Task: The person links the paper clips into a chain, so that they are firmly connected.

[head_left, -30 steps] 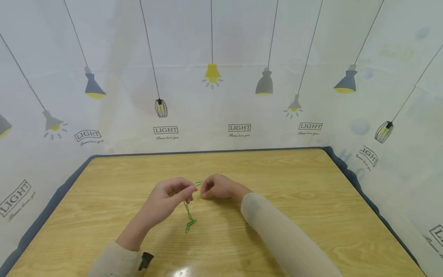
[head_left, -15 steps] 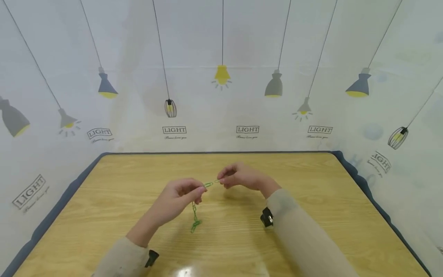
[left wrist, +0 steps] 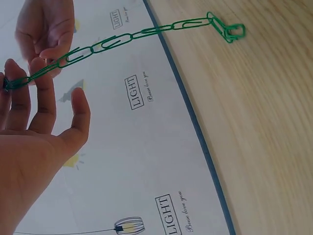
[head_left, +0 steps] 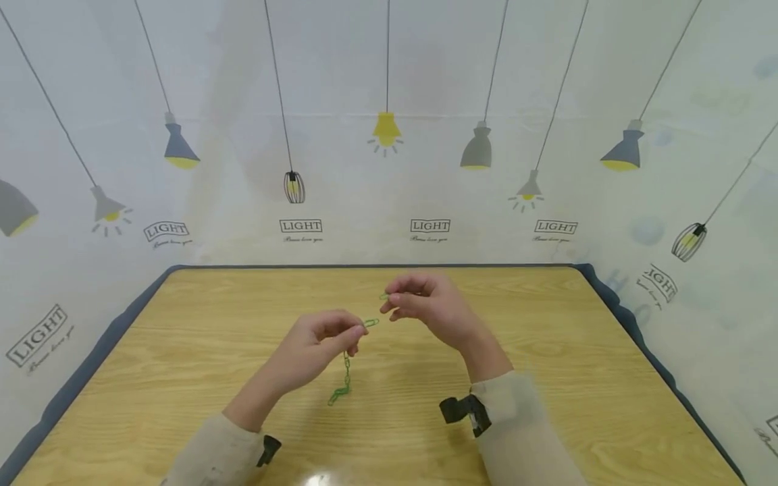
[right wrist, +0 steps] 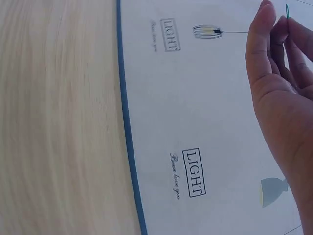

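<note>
A chain of green paper clips (head_left: 347,368) hangs from my left hand (head_left: 325,344), its lower end bunched on the table. Thumb and fingers of that hand pinch the chain near its top, and one paper clip (head_left: 372,322) sticks out to the right. In the left wrist view the linked clips (left wrist: 112,43) run from the fingers down to the wood. My right hand (head_left: 428,304), higher and to the right, pinches a single green paper clip (right wrist: 287,11) between its fingers. That clip is apart from the chain; the fingers partly cover it.
The wooden table (head_left: 231,304) has a dark blue edge (head_left: 365,267). Behind it stands a pale sheet (head_left: 340,135) printed with lamps and the word LIGHT. Black camera mounts (head_left: 467,412) sit at both wrists.
My right hand has moved up and away from the left, turning as it carries its clip. The left hand keeps pinching the chain, with its clip still sticking out to the right.
</note>
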A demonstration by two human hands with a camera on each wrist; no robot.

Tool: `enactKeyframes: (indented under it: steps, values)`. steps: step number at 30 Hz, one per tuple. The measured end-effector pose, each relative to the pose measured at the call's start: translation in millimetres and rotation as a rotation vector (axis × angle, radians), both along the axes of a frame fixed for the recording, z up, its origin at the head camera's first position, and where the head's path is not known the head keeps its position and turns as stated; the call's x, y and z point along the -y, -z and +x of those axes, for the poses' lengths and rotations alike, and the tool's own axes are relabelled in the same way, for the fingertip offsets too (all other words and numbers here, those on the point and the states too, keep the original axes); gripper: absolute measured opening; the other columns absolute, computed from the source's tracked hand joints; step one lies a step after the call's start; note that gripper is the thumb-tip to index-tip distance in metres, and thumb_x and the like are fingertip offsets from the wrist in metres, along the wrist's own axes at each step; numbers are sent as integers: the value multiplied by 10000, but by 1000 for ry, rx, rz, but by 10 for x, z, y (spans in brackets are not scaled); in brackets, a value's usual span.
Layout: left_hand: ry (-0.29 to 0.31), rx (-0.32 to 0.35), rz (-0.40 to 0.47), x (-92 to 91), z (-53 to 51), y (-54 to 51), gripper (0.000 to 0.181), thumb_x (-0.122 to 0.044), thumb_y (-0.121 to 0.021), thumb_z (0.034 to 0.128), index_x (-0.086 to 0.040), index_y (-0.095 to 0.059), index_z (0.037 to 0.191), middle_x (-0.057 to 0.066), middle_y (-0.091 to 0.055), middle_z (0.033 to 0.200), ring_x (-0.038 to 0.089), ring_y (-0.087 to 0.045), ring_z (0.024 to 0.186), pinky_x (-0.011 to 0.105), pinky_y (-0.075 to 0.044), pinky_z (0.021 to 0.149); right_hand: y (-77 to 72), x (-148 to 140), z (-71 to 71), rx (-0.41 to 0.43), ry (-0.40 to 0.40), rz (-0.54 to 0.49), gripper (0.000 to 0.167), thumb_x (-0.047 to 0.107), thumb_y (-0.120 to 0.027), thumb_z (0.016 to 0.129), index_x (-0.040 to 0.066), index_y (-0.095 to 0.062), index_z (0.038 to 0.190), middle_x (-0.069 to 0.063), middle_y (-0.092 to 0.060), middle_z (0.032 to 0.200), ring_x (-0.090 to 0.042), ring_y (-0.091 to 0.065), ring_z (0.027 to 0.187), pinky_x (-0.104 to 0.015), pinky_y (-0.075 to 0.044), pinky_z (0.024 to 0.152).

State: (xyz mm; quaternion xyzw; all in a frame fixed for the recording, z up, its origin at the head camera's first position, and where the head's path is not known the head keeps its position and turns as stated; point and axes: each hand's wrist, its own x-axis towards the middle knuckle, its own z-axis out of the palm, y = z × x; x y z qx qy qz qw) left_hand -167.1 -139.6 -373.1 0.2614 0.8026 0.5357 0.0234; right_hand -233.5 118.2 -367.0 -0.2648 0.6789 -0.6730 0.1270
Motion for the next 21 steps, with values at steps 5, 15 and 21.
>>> enactKeyframes:
  steps: [5, 15, 21]
  values:
    - [42, -68, -5, -65, 23, -35, 176, -248, -581, 1116, -186, -745, 1114, -20, -698, 864, 174, -693, 847, 348, -576, 834, 63, 81, 256, 18, 4, -146, 130, 78, -634, 1059, 20, -712, 1144, -17, -741, 1077, -159, -765, 1004, -358, -641, 922]
    - [68, -96, -14, -118, -14, -29, 179, -226, -582, 1115, -179, -754, 1133, -21, -701, 857, 141, -674, 818, 345, -583, 777, 120, 100, 397, 10, -36, -291, 198, 65, -611, 1074, 157, -775, 1134, 13, -752, 1048, -126, -772, 962, -337, -640, 938]
    - [77, -108, -28, -129, -20, -36, 196, -223, -594, 1109, -138, -764, 1154, 0, -718, 867, 155, -682, 827, 321, -580, 782, 88, 90, 430, 7, -15, -268, 301, 12, -598, 1060, 219, -813, 1093, 34, -797, 1016, -122, -781, 960, -354, -634, 960]
